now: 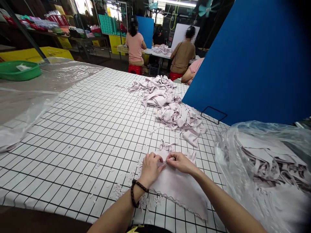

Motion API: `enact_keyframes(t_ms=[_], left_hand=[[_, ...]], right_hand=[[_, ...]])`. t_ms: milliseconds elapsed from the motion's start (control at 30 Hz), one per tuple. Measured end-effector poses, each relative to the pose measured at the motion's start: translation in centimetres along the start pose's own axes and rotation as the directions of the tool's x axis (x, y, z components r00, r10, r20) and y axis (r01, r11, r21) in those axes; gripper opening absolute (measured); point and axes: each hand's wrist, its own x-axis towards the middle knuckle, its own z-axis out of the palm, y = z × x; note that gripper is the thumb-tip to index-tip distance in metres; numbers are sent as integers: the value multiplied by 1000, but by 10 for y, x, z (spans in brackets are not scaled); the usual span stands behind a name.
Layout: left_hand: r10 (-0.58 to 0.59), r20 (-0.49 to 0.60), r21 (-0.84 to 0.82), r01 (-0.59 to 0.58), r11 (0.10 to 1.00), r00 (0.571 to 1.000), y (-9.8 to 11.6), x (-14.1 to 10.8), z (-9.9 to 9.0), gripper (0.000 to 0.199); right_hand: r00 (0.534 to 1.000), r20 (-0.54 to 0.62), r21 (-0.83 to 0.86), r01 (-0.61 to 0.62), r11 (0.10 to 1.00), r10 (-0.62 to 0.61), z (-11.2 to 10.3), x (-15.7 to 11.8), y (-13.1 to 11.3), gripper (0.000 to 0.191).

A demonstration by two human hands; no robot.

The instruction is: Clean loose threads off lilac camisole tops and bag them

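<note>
A pale pinkish fabric piece [179,191] with a wavy edge lies flat on the grid-patterned tablecloth [97,129] in front of me. Both hands meet at its upper part, fingertips nearly touching. My left hand [152,166], with a dark beaded bracelet [134,193] at the wrist, pinches the fabric between thumb and finger. From the other side, my right hand [178,161] is closed in a pinch on the same piece. Whatever tiny part lies between the fingertips is hidden. Small pale scraps [119,191] are scattered left of the fabric.
Piles of similar fabric pieces [179,116] stretch along the table beyond my hands. At the right, a clear plastic bag [274,165] holds stacked fabric beneath a blue panel [257,64]. A green basket [20,70] stands far left. Several people sit working at the back.
</note>
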Motion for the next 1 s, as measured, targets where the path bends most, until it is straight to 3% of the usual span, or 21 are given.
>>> enact_keyframes(t_ms=[200, 633, 1000], left_hand=[[9, -2, -14, -9, 1000, 1000, -1, 0, 1, 16], [-2, -14, 3, 2, 1000, 1000, -4, 1, 5, 19], [3, -43, 26, -2, 1000, 999, -7, 1, 8, 19]], right_hand=[[1000, 2, -14, 24, 1000, -24, 3, 1, 4, 21], [976, -124, -189, 154, 970, -179, 17, -1, -3, 18], [977, -110, -232, 154, 960, -184, 17, -2, -5, 16]])
